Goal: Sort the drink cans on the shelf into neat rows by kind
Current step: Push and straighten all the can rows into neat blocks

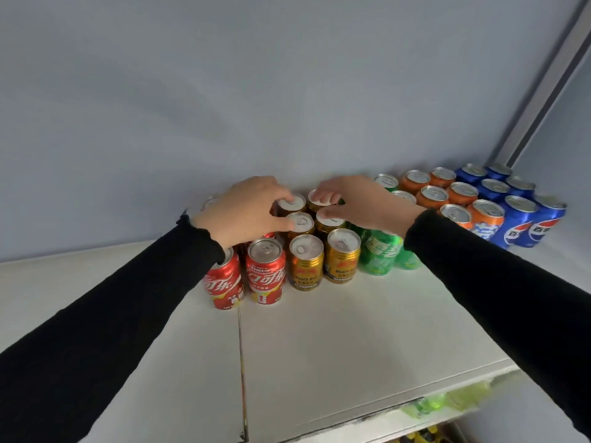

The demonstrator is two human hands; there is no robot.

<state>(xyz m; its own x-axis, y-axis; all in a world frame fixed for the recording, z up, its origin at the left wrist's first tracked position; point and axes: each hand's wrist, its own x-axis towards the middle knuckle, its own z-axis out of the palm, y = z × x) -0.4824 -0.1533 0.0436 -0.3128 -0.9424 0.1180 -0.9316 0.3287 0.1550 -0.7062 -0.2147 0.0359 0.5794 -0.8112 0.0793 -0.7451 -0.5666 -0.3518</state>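
Both hands reach over the gold cans (306, 262) on the shelf (351, 330). The left hand (246, 212) has curled fingers touching two can tops. The right hand (361, 199) pinches a back gold can with bent fingers.

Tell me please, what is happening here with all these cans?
A person in black sleeves is arranging drink cans on a white shelf. The left hand and the right hand both rest their fingers on tops of the gold cans in the back. The cans already stand grouped by colour: red cola cans, gold, green cans, orange cans, blue Pepsi cans.
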